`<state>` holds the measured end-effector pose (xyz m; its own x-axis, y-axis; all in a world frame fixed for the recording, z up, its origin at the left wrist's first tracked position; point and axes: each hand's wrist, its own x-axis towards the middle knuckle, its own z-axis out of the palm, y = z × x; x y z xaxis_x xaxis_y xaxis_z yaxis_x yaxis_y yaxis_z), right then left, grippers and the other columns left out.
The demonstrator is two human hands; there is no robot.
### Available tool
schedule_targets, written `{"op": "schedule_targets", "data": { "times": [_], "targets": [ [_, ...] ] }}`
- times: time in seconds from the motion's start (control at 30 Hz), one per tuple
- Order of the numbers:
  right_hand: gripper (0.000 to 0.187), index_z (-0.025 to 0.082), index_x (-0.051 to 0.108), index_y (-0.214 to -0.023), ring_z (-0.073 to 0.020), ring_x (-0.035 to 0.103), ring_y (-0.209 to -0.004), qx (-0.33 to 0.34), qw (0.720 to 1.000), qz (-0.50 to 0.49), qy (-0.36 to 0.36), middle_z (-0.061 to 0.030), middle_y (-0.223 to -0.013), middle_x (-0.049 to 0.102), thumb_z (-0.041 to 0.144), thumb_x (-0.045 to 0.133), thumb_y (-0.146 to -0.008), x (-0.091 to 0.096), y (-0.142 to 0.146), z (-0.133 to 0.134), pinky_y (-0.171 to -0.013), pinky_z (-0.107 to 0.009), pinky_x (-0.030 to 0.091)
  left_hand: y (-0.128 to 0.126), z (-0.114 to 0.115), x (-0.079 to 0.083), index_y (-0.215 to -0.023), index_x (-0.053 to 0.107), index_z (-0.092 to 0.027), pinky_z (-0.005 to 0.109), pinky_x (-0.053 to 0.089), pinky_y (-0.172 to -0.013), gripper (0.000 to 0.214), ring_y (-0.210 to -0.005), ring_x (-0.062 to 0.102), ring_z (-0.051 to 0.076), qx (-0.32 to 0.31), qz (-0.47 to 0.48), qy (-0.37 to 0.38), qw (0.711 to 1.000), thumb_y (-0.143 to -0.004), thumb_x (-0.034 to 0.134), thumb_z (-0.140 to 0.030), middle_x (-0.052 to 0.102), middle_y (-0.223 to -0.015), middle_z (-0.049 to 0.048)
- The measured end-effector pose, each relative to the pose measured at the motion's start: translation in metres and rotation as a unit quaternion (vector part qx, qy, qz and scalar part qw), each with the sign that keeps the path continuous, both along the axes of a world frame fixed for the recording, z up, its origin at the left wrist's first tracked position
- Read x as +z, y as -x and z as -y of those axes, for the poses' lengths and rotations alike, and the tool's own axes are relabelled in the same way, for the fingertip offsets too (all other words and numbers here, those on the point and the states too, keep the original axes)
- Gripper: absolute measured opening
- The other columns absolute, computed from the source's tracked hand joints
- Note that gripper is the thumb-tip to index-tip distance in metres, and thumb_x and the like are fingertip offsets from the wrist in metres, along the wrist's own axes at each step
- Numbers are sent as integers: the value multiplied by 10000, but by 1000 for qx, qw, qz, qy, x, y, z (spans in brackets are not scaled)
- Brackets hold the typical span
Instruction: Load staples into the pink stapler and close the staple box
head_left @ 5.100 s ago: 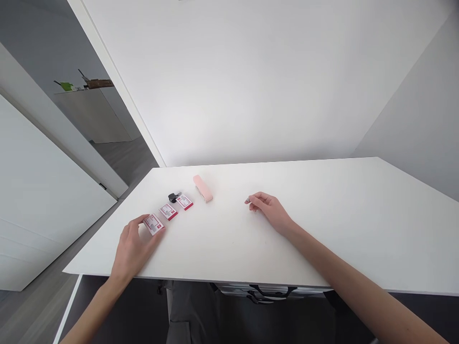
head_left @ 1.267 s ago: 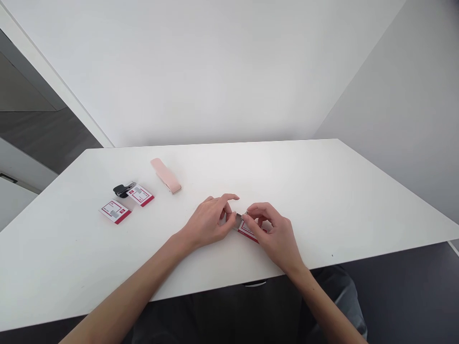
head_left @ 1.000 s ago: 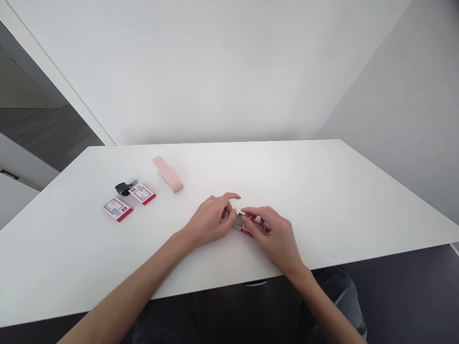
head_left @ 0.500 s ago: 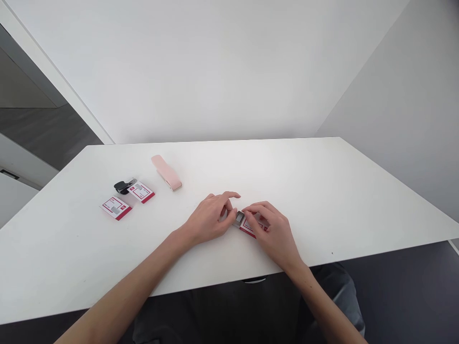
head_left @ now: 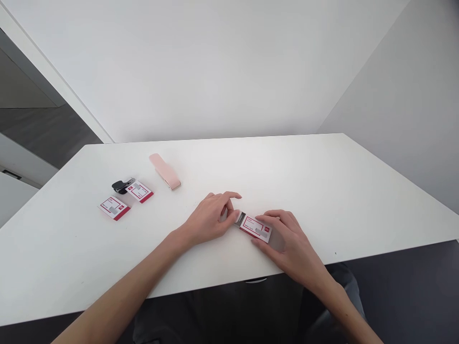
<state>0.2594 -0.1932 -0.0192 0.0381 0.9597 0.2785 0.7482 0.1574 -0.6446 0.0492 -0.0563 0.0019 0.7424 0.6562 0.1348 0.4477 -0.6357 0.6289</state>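
A small white-and-red staple box (head_left: 255, 226) lies on the table in front of me, its grey inner part (head_left: 240, 218) showing at the left end. My left hand (head_left: 211, 217) is closed at that end, thumb pressed against it and index finger raised; what lies behind the thumb is hidden. My right hand (head_left: 287, 241) spans the box's right part, thumb at the near edge and fingertips at the far edge. A pink stapler (head_left: 165, 172) rests farther back on the left.
Two more white-and-red staple boxes, one nearer (head_left: 114, 208) and one farther (head_left: 139, 190), lie on the left of the white table (head_left: 215, 267). A black staple remover (head_left: 120, 186) touches the farther one. A wall (head_left: 222, 71) rises behind the table.
My right hand has moved right, from the open end of the staple box to its right part, uncovering the printed top. The left hand has stayed in place.
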Motion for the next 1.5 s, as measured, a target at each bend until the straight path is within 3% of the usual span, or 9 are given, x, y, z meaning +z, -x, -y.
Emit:
{"op": "schedule_targets", "data": {
  "times": [0.1, 0.77, 1.3, 1.5],
  "targets": [
    [307, 304, 653, -1293, -309, 625, -1169, 0, 1000, -1, 2, -98, -1220, 657, 362, 664, -992, -1, -2, 0, -944, -486, 595, -1, 0, 1, -1293, 581, -258, 401, 494, -897, 315, -719, 613, 177, -4, -1, -6, 1000, -1000, 524, -360, 696, -827, -33],
    [315, 309, 684, -1315, -303, 672, -1120, 4, 1000, -23, -18, -100, -1199, 677, 346, 656, -1003, 1, 2, 0, -888, -469, 630, -1, 1, 5, -1312, 583, -269, 412, 484, -946, 317, -697, 594, 160, -27, 7, 19, 999, -1024, 484, -359, 714, -839, -22],
    [334, 310, 680, -1339, -292, 671, -1106, 7, 999, -30, -14, -99, -1175, 667, 375, 643, -1013, 0, 0, 1, -903, -458, 624, -3, 3, 3, -1307, 589, -264, 398, 509, -901, 316, -735, 626, 172, -19, 14, 17, 1000, -1023, 491, -362, 717, -847, -12],
    [342, 302, 661, -1356, -290, 650, -1121, 16, 999, -35, -9, -101, -1199, 658, 362, 639, -1021, -2, 0, 0, -913, -465, 614, -8, 10, 3, -1337, 560, -279, 397, 493, -941, 311, -790, 643, 177, -47, 8, 20, 999, -1051, 451, -333, 726, -888, -17]
  ]
}}
